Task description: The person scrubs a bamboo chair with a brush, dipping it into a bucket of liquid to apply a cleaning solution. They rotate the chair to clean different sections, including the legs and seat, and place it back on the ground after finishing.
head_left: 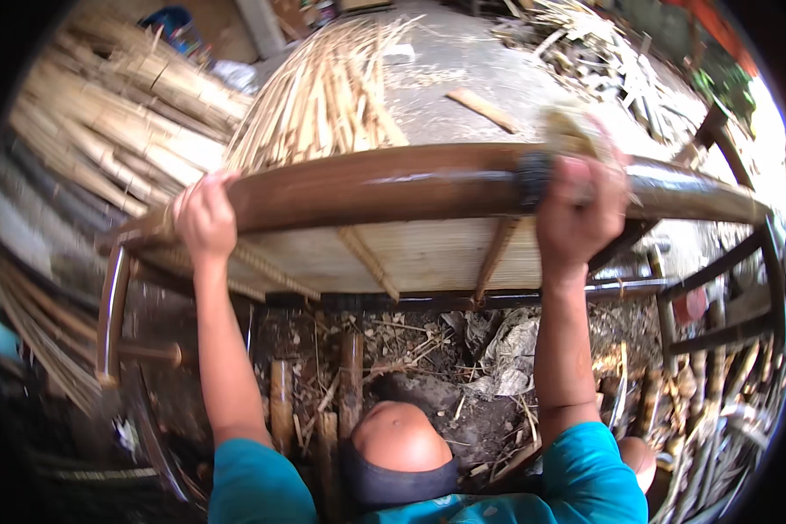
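A long brown bamboo bench [384, 188], glossy with varnish, lies tipped across my view, its slatted underside and crosspieces facing me. My left hand [206, 218] is closed over the thick front rail near its left end. On the right part of that rail, my right hand [585, 214] presses a pale, crumpled cloth [575, 131]; both are smeared by motion. Beside the right hand, a dark binding [534, 179] wraps the rail. The fingers of the right hand are curled, partly hidden by the cloth.
Split bamboo strips [319, 105] lie in a heap beyond the bench, with bundled poles [113, 113] at the left. Wood scraps [620, 70] are piled at the far right. A flat board [482, 110] lies on the concrete. Cut bamboo pieces [281, 406] stand near my knee.
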### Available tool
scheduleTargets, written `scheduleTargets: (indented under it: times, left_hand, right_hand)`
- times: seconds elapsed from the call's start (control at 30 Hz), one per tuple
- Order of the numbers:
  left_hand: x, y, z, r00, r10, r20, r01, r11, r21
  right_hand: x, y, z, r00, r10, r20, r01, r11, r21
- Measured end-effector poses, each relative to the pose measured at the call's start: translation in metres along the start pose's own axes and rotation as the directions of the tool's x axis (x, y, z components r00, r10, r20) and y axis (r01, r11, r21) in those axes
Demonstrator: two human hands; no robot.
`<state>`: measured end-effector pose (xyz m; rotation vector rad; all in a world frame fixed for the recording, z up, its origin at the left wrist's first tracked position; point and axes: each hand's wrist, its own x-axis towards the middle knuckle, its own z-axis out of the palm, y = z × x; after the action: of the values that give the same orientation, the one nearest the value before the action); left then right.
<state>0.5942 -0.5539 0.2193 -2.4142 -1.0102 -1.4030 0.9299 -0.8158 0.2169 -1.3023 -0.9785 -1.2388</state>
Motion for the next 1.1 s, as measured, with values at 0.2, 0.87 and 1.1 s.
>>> scheduleTargets:
  times: [0.2, 0.87, 1.1]
  left_hand:
    - [-0.011, -0.022, -0.033, 0.996, 0.087, -0.035, -0.087, 0.996, -0.009]
    - [-0.005, -0.114, -0.066, 0.999, 0.051, 0.0, -0.051, 0.998, -0.046]
    - [-0.002, -0.111, -0.034, 0.957, 0.117, -0.266, -0.16, 0.976, -0.146]
  right_hand:
    - [-0.011, -0.051, 0.003, 0.814, -0.364, 0.454, 0.365, 0.927, 0.088]
    - [-0.272, -0.194, 0.077, 0.082, -0.721, 0.688, 0.067, 0.692, 0.718]
    - [-0.435, -0.215, 0.191, -0.041, -0.822, 0.569, 0.186, 0.553, 0.812]
